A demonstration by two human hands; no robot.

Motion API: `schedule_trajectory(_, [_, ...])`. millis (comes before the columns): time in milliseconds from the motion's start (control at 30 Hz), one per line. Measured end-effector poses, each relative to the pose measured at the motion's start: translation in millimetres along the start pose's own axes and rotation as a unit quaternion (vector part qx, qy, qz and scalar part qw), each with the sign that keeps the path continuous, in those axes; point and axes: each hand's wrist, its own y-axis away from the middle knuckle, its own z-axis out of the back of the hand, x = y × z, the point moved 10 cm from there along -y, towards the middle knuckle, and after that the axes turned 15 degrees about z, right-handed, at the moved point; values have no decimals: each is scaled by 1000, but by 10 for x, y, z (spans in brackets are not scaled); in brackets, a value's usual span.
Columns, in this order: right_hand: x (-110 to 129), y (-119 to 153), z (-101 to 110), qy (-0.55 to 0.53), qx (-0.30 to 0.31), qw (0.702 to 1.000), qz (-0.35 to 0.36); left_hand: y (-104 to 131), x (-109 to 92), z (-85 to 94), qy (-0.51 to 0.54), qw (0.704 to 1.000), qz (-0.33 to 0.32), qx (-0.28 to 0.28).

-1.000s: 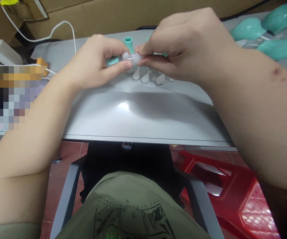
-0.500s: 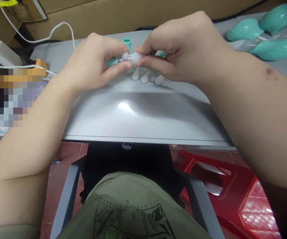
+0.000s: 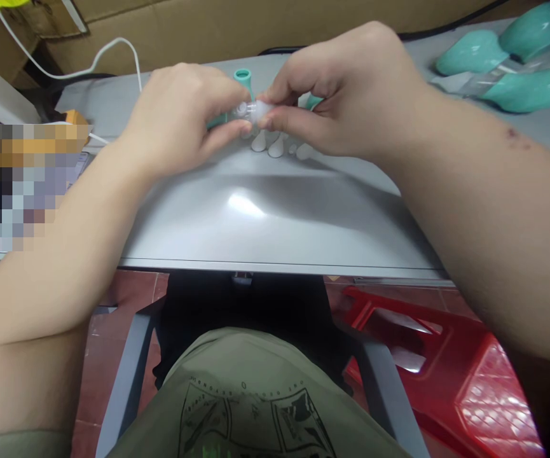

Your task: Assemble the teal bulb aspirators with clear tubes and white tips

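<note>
Near the far side of the grey table [image 3: 275, 219], my left hand [image 3: 184, 117] pinches a small clear plastic part [image 3: 243, 109] between thumb and finger. My right hand [image 3: 336, 89] closes on a translucent white piece [image 3: 261, 111], which meets the clear part end to end. A teal tube with a round open end [image 3: 243, 76] stands just behind the fingertips. Under my hands lie several white drop-shaped pieces [image 3: 275, 146], partly hidden. Another bit of teal [image 3: 313, 102] shows behind my right fingers.
Teal rounded items with clear parts [image 3: 517, 86] lie at the back right. A white adapter [image 3: 2, 100] and white cable [image 3: 112, 46] are at the left. Cardboard [image 3: 184, 32] stands behind the table. Below right is a red stool [image 3: 427, 375].
My left fingers have shifted slightly right along the clear part. Both hands keep their pinch. The camera view has moved a little.
</note>
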Motion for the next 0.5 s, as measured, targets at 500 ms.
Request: schedule_trajectory(500, [-20, -15, -38, -136, -93, 980, -116, -44, 31, 34, 33, 996, -12, -84])
